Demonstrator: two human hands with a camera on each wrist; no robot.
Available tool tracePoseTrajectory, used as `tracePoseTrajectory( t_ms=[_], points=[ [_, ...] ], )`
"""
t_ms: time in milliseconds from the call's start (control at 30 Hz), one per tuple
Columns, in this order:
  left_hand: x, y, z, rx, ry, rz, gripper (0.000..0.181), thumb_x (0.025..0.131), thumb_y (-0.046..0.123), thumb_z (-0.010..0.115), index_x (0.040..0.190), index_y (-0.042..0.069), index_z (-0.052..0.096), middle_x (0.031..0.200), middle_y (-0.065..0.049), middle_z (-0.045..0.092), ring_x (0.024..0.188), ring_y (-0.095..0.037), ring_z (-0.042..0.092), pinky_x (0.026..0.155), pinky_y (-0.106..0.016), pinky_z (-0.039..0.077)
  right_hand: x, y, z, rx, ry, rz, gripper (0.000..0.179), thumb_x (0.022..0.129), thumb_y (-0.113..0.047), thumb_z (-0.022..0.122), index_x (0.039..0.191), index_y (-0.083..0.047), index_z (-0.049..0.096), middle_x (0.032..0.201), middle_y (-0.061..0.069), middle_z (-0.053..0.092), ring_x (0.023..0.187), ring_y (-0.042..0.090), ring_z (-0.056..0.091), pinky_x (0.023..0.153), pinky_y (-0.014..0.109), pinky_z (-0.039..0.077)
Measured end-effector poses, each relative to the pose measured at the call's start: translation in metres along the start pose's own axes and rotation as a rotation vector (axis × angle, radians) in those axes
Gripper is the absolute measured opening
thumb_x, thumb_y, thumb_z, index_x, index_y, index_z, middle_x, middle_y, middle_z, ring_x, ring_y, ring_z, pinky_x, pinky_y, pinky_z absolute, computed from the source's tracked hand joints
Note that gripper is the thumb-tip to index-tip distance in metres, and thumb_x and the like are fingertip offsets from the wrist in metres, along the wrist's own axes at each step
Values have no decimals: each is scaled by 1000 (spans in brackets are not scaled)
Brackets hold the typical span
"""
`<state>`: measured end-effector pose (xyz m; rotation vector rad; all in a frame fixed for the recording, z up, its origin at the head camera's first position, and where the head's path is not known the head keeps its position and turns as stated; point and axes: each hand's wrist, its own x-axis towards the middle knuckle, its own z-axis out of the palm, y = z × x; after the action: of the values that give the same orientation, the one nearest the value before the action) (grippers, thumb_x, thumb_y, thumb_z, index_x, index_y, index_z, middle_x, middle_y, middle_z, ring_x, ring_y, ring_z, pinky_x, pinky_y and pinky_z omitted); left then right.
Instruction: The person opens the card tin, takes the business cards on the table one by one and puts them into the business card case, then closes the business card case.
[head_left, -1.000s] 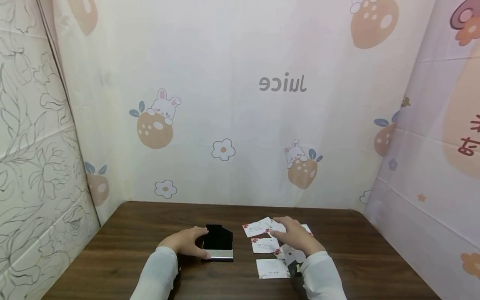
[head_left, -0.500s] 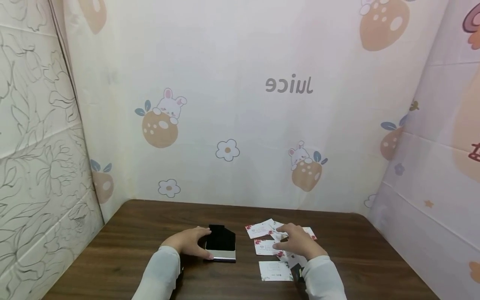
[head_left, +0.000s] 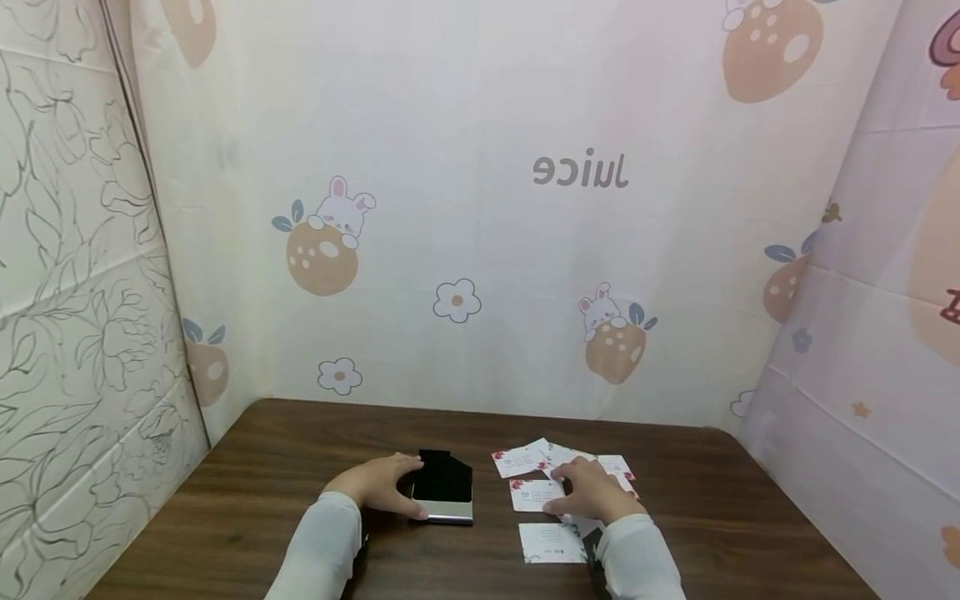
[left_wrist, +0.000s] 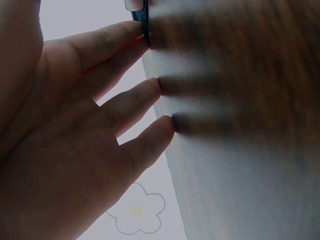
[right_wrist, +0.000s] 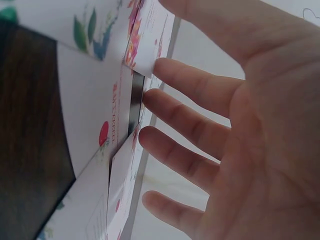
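A flat black-and-silver case, which looks like a card case (head_left: 442,479), lies on the brown table. My left hand (head_left: 378,485) rests at its left side, thumb at the near left corner and index fingertip by the far left edge. In the left wrist view, the fairly straight fingers (left_wrist: 137,102) reach down to the tabletop. To the right, my right hand (head_left: 595,490) is spread over several business cards with printed flowers, one being the near card (head_left: 552,543). In the right wrist view, fingertips (right_wrist: 150,135) are at the overlapping cards (right_wrist: 95,100); firm contact is unclear.
The brown wooden table (head_left: 300,442) meets a patterned cloth backdrop (head_left: 480,208) at its far edge. More cloth hangs at the left and right sides. A dark band or device sits under each sleeve.
My right hand has moved slightly nearer and lower over the cards, uncovering more of the far ones. My left hand stays at the case. The head view has shifted a little.
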<state>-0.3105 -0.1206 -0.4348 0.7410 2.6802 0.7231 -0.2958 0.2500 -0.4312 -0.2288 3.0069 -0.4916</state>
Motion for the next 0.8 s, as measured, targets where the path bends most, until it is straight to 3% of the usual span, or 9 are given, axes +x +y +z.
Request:
tracePoseTrajectory(
  t_ms=[433,600,800],
  points=[
    [1,1,0,-1,7,2,86,78,45,84,147,5,49,153,-16,43,144,-41,32,110,-61,32,2,3,3,37,41,-8,48,71,-30,92,110,-11,71,113,10,63,105,31,53,95,62,44],
    [3,-3,2,-1,5,2,88,78,47,84,147,6,49,153,-16,43,144,-41,31,111,-60,31,3,2,2,69,94,-19,44,70,-23,93,103,-9,68,99,3,63,89,23,54,83,49,50],
    [5,-4,3,2,9,14,88,78,48,84,147,5,49,153,-16,43,144,-41,32,111,-60,32,2,0,0,110,88,-3,43,71,-20,92,102,-9,66,90,2,61,79,19,52,71,40,46]
  ],
)
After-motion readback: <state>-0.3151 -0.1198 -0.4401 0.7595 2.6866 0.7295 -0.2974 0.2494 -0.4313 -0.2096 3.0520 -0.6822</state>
